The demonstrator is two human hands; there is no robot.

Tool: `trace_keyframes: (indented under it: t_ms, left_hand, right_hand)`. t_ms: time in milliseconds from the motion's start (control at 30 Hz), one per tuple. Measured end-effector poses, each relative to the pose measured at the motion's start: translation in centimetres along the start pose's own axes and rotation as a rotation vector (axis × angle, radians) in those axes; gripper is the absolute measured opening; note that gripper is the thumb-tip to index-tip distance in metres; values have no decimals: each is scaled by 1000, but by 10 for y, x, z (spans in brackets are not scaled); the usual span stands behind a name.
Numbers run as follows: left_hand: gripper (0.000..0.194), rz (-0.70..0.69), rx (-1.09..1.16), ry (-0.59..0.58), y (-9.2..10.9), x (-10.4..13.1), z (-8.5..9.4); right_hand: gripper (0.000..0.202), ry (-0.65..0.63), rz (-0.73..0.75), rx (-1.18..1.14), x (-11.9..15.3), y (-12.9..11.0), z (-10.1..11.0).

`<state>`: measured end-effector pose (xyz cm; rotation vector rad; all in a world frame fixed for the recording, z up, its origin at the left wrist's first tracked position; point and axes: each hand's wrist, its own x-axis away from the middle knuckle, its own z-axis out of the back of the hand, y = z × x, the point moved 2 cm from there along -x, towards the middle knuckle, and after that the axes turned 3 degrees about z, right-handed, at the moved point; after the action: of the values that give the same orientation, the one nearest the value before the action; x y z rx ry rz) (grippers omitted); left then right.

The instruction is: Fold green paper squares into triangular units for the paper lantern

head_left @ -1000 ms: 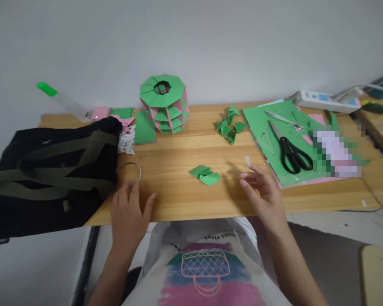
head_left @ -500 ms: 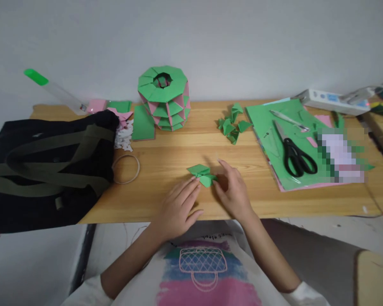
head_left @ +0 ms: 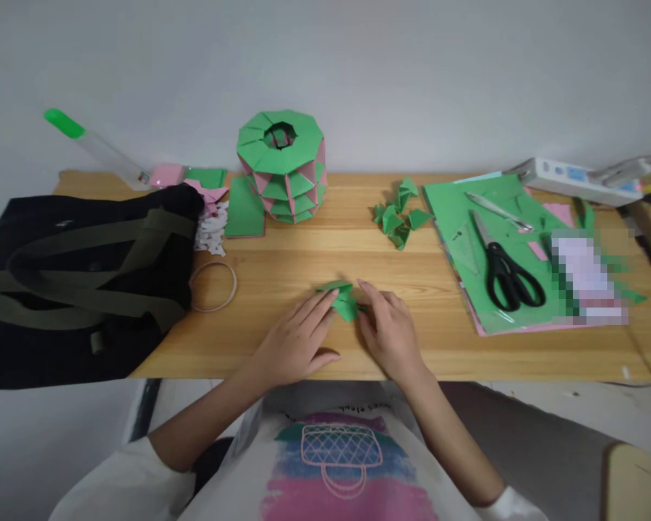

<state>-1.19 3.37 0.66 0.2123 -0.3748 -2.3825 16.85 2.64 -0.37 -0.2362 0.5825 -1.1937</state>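
A small folded piece of green paper (head_left: pixel 347 305) lies on the wooden table in front of me, partly covered by my fingers. My left hand (head_left: pixel 298 336) rests on its left side, fingers stretched out flat and thumb held apart. On the other side, my right hand (head_left: pixel 389 329) has its fingers curled around the paper's right tip, the thumb at the near edge. Farther back is a cluster of several similar folded green paper pieces (head_left: pixel 401 215). Behind and to the left stands a tiered green and pink paper structure (head_left: pixel 282 163) with a hole in its top.
A black bag (head_left: pixel 87 289) covers the table's left end, with a rubber band (head_left: pixel 233 289) beside it. White paper scraps (head_left: pixel 213 230) lie near green sheets (head_left: pixel 245 210). Scissors (head_left: pixel 502 268) rest on a green paper stack (head_left: pixel 461 246) at right, near a power strip (head_left: pixel 580 181) and a blurred-out object.
My left hand has slid farther over the green paper, its fingertips now covering more of the left side. My right hand has moved slightly left with its index finger more lowered. The view has shifted slightly.
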Motion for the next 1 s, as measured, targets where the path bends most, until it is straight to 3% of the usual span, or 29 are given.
trace_keyframes:
  t_ms: [167, 433, 733, 800, 933, 1000]
  left_hand:
    - [57, 0, 93, -2, -7, -1, -2]
    - [57, 0, 28, -22, -8, -1, -4]
    - [54, 124, 56, 3, 0, -4, -4]
    - [52, 125, 49, 6, 1, -4, -3]
    - [52, 100, 17, 7, -1, -4, -5]
    - [53, 77, 0, 11, -2, -4, -6]
  right_hand:
    - [56, 1, 0, 11, -2, -1, 1]
    - [55, 103, 100, 24, 2, 0, 6]
    - [48, 54, 140, -72, 7, 6, 16]
    - [44, 9, 104, -190, 4, 8, 18]
    - [19, -110, -127, -572, -9, 16, 22]
    - [14, -168, -192, -649, -20, 19, 23]
